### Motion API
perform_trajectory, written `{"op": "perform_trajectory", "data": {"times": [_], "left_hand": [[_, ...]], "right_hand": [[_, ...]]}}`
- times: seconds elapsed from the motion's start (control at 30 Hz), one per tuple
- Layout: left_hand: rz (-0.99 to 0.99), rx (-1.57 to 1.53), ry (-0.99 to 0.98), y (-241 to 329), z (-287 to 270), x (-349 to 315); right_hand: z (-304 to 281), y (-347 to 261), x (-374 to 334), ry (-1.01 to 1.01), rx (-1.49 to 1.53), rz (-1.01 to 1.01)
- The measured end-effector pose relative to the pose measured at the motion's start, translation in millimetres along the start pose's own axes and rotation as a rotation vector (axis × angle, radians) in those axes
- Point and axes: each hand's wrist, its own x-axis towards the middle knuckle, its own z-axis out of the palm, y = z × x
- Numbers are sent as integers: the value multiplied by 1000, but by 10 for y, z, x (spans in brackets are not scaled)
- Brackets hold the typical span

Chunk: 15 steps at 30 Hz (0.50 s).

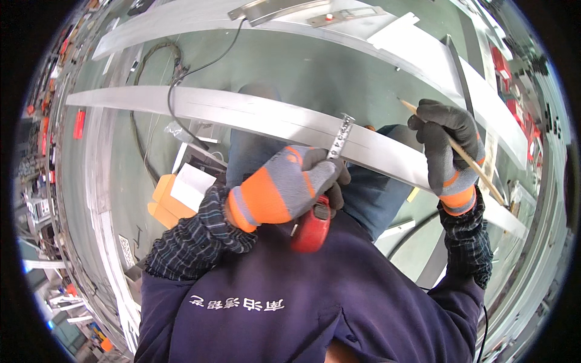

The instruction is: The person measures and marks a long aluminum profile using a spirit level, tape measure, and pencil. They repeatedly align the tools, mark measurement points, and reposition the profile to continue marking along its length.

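Note:
My left hand (281, 184), in a grey and orange work glove, grips a red tape measure (311, 228). A short length of its metal blade (342, 136) reaches out past my fingers and lies across the long white metal bar (242, 112) in front of me. Fingers of my right hand (440, 136), gloved the same way, are closed round a long, thin wooden pencil (475, 167). Its pointed end is up and to the left, above the floor between the two bars. That hand is beside the near bar, toward its right end.
Farther off runs a second white bar (430, 60), with metal plates (275, 11) on it. A dark cable (172, 100) hangs over the near bar at left. An orange carton piece (162, 202) and white paper (192, 186) lie below it. Red items (514, 112) stand at far right.

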Motion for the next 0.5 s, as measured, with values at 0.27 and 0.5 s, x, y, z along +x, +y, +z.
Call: {"op": "perform_trajectory", "data": {"times": [0.27, 0.5], "left_hand": [[19, -76, -7, -158, 227, 186], [25, -79, 126, -187, 28, -58]], "right_hand": [[-167, 48, -304, -2, -38, -13], [24, -52, 106, -254, 19, -176]]}}
